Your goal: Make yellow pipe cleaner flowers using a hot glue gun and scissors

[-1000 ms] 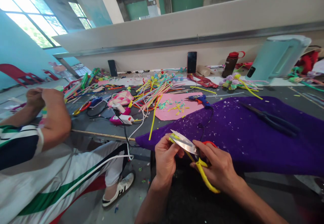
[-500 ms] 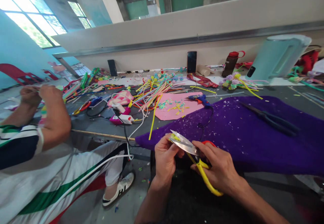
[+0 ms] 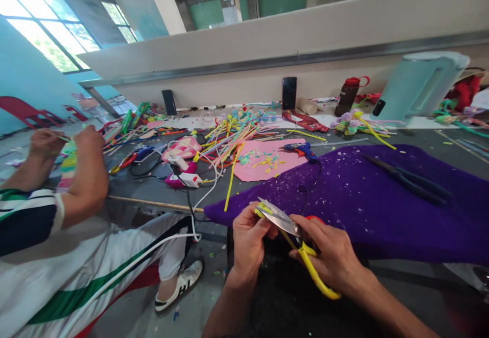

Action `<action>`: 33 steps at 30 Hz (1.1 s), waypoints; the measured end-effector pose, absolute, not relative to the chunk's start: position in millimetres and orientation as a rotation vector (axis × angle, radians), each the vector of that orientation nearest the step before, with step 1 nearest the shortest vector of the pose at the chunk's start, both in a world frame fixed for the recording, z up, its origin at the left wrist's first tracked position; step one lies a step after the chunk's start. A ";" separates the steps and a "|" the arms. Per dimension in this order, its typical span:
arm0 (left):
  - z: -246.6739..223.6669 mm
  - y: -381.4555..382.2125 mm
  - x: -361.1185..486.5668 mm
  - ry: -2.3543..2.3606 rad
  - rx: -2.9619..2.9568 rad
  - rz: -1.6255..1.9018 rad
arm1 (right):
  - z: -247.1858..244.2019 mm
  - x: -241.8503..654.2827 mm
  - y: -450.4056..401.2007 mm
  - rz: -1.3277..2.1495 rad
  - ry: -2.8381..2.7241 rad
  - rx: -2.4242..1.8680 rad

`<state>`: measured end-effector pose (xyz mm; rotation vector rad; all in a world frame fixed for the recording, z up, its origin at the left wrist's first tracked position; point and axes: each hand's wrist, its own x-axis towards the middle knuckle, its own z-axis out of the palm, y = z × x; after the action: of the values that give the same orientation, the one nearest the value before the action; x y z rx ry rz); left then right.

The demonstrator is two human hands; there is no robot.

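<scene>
Daylight enters through a big window point(image 3: 46, 22) at the left of the room, and a grey table point(image 3: 133, 188) runs along a pale panel point(image 3: 244, 53). Just in front of the table, above the person's dark lap point(image 3: 290, 297), a pair of scissors point(image 3: 284, 222) is held up, its tips slightly apart and pointing toward the left hand point(image 3: 250, 236). Thumb and forefinger of that hand are pinched together on a small yellow piece point(image 3: 260, 209) beside the tips; whether the blades touch it cannot be told. Fingers of the right hand point(image 3: 328, 249) are clamped round the scissors near the pivot, with one yellow handle slanting down below the palm.

Next to the hands, a purple cloth point(image 3: 367, 221) sprinkled with pale specks covers part of the table, and dark pliers point(image 3: 414, 180) lie on it. Past its left part is a pink sheet point(image 3: 252, 172) strewn with tiny yellow and blue-green bits point(image 3: 270, 165); a blue glue gun point(image 3: 301, 149) lies at its right side. Farther back come a heap of coloured strips point(image 3: 239, 129), an upright phone point(image 3: 289, 93), a bottle point(image 3: 347, 99) and a pale teal kettle point(image 3: 420, 88). On the far left sits a co-worker point(image 3: 26, 221), hands raised, a thin strand point(image 3: 64, 137) between them.
</scene>
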<state>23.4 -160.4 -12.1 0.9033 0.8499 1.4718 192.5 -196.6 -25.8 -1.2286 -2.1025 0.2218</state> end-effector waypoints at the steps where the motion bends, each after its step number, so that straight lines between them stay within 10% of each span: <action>1: -11.9 -160.5 23.4 0.854 0.903 1.469 | -26.0 192.7 -196.4 0.214 -2.100 -1.231; 33: -11.4 -159.2 21.8 0.865 0.895 1.437 | -32.7 202.8 -195.9 0.118 -2.111 -1.243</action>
<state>21.8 -159.2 -11.4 0.8954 0.8647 1.4374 202.8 -195.9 -32.7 -1.2435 -2.1113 0.1179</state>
